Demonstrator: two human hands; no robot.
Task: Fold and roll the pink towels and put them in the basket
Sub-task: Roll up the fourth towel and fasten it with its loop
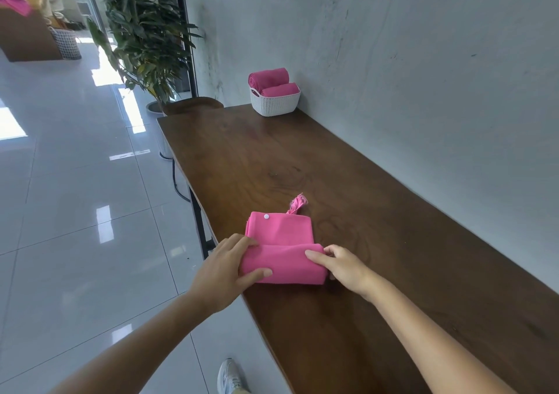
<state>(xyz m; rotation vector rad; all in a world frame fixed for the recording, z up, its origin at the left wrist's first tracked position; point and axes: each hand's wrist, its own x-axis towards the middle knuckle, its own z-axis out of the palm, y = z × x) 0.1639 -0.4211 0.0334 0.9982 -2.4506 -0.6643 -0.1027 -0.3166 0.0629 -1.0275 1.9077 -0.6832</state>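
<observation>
A folded pink towel (282, 242) lies on the brown table (348, 182) near its left edge, its near part rolled into a thick tube. A white snap button and a frayed loop show at its far end. My left hand (225, 269) grips the roll's left end, thumb on top. My right hand (338, 265) holds the roll's right end with curled fingers. At the table's far end a white basket (275, 103) stands against the wall, with two rolled pink towels (269, 79) in it.
A grey wall runs along the table's right side. A potted plant (145, 36) stands beyond the table's far left corner. Shiny floor tiles lie to the left. A wire basket (67, 44) and more pink cloth (12, 0) are far off at top left.
</observation>
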